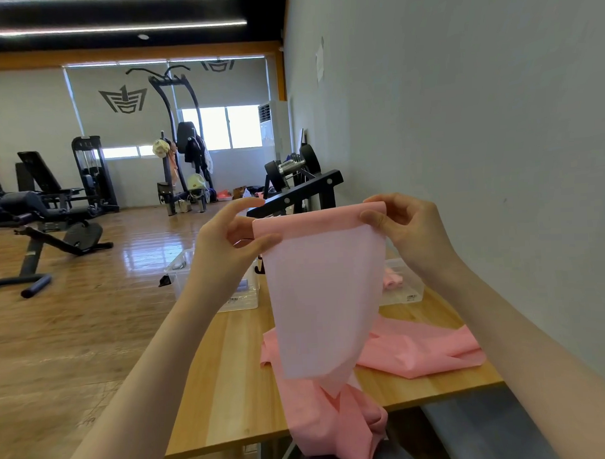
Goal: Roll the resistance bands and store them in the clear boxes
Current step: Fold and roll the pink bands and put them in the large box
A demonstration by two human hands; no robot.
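Wooden table (227, 386), pink band (392, 280) in clear box (404, 294)

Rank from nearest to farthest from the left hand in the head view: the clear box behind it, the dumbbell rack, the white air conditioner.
1. Clear box, just behind the left hand, on the table.
2. Dumbbell rack, beyond the table.
3. White air conditioner, at the far wall.

Gym room. Glossy wood plank floor (91, 305). Grey wall (462, 120) runs along 3 o'clock, with a wooden table (231, 386) against it. At 12 o'clock, windows (222, 127) half covered by logo blinds (123, 98). Weight bench (50, 217) and cable machine (93, 171) at 10 o'clock. Dumbbell rack (299, 184) near centre. Strip lights (112, 28) on the black ceiling.
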